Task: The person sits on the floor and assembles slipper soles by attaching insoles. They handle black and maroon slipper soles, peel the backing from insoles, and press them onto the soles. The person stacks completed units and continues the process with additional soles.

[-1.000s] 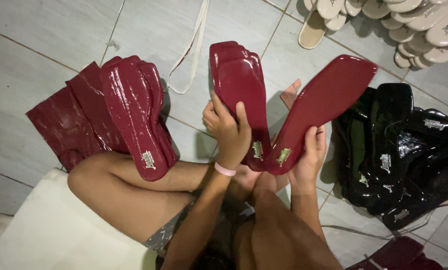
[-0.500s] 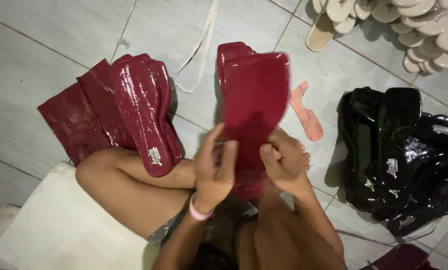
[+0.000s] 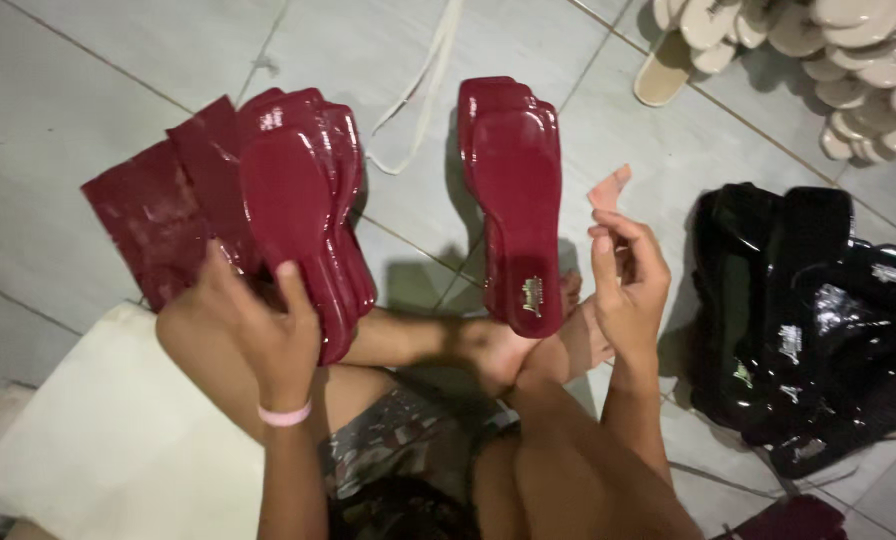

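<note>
The left hand's fingers (image 3: 290,290) curl around the near end of a stack of glossy dark-red shoe insoles (image 3: 303,205), gripping it. The right hand (image 3: 628,280) hangs loosely curled, holding nothing — just right of another dark-red insole pile (image 3: 513,190) lying on the grey tiled floor (image 3: 98,100). Shiny black insoles (image 3: 808,320) lie far right.
</note>
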